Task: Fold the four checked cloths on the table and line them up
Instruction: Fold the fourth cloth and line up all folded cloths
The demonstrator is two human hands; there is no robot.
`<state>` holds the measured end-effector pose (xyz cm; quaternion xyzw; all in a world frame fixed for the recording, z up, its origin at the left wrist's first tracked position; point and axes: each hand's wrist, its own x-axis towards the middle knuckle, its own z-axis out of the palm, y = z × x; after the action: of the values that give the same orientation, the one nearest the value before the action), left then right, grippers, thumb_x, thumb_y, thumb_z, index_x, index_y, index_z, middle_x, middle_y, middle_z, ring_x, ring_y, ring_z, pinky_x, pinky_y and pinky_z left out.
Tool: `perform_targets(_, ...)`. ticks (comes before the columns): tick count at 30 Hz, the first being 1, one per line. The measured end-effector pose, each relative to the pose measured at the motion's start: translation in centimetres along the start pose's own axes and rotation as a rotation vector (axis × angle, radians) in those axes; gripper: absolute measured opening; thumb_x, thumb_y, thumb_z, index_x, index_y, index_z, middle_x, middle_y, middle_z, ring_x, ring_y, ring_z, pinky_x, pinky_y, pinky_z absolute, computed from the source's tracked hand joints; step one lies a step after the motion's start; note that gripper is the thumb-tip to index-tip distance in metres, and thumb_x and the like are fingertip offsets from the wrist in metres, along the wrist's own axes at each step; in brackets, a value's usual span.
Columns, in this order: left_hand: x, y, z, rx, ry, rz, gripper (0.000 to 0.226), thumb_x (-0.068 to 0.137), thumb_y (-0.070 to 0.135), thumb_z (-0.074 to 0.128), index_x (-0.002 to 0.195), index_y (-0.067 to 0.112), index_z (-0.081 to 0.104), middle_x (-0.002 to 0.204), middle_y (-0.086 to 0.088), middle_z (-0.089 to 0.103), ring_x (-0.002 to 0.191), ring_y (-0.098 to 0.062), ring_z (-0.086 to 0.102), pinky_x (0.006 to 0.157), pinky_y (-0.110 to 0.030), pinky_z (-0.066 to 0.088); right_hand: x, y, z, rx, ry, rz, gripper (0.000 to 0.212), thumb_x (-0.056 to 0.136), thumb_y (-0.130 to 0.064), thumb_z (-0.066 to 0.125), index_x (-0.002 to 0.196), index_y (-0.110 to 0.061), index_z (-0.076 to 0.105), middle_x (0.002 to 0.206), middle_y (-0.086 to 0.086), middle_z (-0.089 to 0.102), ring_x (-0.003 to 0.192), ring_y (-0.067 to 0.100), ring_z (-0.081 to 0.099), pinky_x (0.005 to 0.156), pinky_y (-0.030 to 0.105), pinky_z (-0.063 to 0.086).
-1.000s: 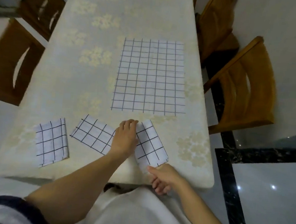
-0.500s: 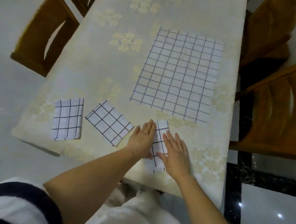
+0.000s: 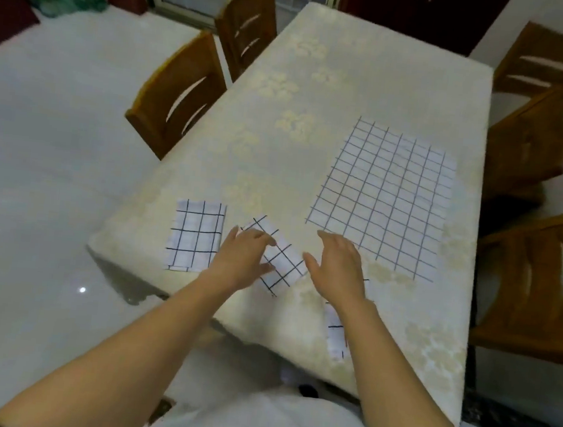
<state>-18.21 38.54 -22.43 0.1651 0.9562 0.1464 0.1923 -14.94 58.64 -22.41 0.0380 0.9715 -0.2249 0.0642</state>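
Table [image 3: 372, 77]: long, covered in a cream cloth with a pale flower pattern; all 4 checked cloths lie on its near half.
Unfolded cloth [image 3: 383, 195]: spread flat toward the right edge of the table, white with a dark grid, farther from the person than the 3 folded ones.
Left folded cloth [image 3: 195, 236]: small rectangle near the near-left corner of the table, its edges roughly square to the view, just beside the left hand.
Middle folded cloth [image 3: 283, 265]: small rectangle turned at an angle, between the left folded cloth and the right hand; its left part is covered by the left hand.
Right folded cloth [image 3: 335, 335]: near the front edge of the table, mostly hidden under the right forearm; only a narrow strip shows.
Left hand [image 3: 241, 259]: palm down on the middle folded cloth, fingers bent, thumb set out on the fabric; cannot tell whether it pinches the cloth or only presses it.
Right hand [image 3: 337, 263]: wide, fingers straight, thumb spread, holding nothing; just right of the middle folded cloth, in front of the unfolded cloth's near edge.
Left-side chair [image 3: 178, 93]: wooden, pushed against the table's left side.
Right-side chair [image 3: 538, 283]: wooden, beside the table's right edge.
Floor [image 3: 38, 155]: pale and glossy.
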Motion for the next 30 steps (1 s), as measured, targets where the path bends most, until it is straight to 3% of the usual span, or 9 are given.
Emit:
perform_targets(3, -4.5, -8.6, -4.9, -0.019, 0.078, -0.106, 0.046, 0.095, 0.041, 0.066, 0.138, 0.031, 0.053, 0.143, 0.004, 0.056, 0.131, -0.021, 0.052, 0.120, -0.046, 0.020, 0.0, -8.8, 2.3, -0.044, 0.005, -0.072, 0.054, 0.100, -0.037, 0.053, 0.148, -0.014, 0.044, 0.146, 0.009, 0.049, 0.137, 0.028, 0.040, 0.119, 0.039, 0.023)
perform_targets(8, -12.4, -21.2, -8.8, -0.022, 0.225, -0.274, 0.042, 0.093, 0.046, 0.066, 0.132, 0.034, 0.058, 0.132, 0.006, 0.063, 0.118, -0.018, 0.060, 0.120, -0.047, 0.028, 0.7, -22.6, 8.0, -0.065, -0.041, -0.236, 0.045, 0.101, -0.038, 0.052, 0.142, -0.018, 0.053, 0.139, 0.005, 0.058, 0.127, 0.026, 0.052, 0.112, 0.037, 0.034)
perform_targets(12, -17.7, -28.9, -11.3, -0.081, 0.197, -0.336, 0.044, 0.093, 0.053, 0.061, 0.132, 0.033, 0.058, 0.134, 0.006, 0.062, 0.119, -0.017, 0.059, 0.117, -0.045, 0.031, 1.0, -32.5, 11.4, -0.010, -0.098, -0.312, 0.038, 0.102, -0.040, 0.050, 0.135, -0.022, 0.060, 0.133, -0.001, 0.064, 0.118, 0.020, 0.060, 0.102, 0.034, 0.044)
perform_targets(17, -20.7, -37.1, -14.3, -0.155, 0.292, -0.455, 0.047, 0.095, 0.050, 0.061, 0.136, 0.026, 0.057, 0.134, 0.001, 0.063, 0.120, -0.021, 0.060, 0.109, -0.041, 0.040, 3.0, -42.0, 14.8, 0.062, -0.206, -0.401, 0.035, 0.102, -0.039, 0.052, 0.132, -0.024, 0.061, 0.127, -0.004, 0.067, 0.111, 0.015, 0.064, 0.094, 0.026, 0.048)
perform_targets(24, -21.8, -45.8, -17.6, -0.222, 0.229, -0.587, 0.047, 0.095, 0.053, 0.058, 0.135, 0.029, 0.056, 0.135, 0.005, 0.061, 0.122, -0.019, 0.058, 0.108, -0.037, 0.039, 10.2, -51.6, 18.5, 0.014, -0.287, -0.482, 0.026, 0.099, -0.041, 0.053, 0.114, -0.027, 0.070, 0.109, -0.008, 0.073, 0.101, 0.016, 0.067, 0.086, 0.036, 0.056)
perform_targets(30, -20.9, -55.3, -24.2, -0.198, 0.243, -0.733, 0.048, 0.095, 0.052, 0.059, 0.135, 0.027, 0.057, 0.135, 0.004, 0.062, 0.122, -0.021, 0.058, 0.105, -0.037, 0.044, 18.7, -62.7, 22.0, 0.152, -0.332, -0.540, 0.024, 0.097, -0.038, 0.057, 0.111, -0.025, 0.071, 0.109, -0.008, 0.074, 0.101, 0.017, 0.068, 0.086, 0.034, 0.055)
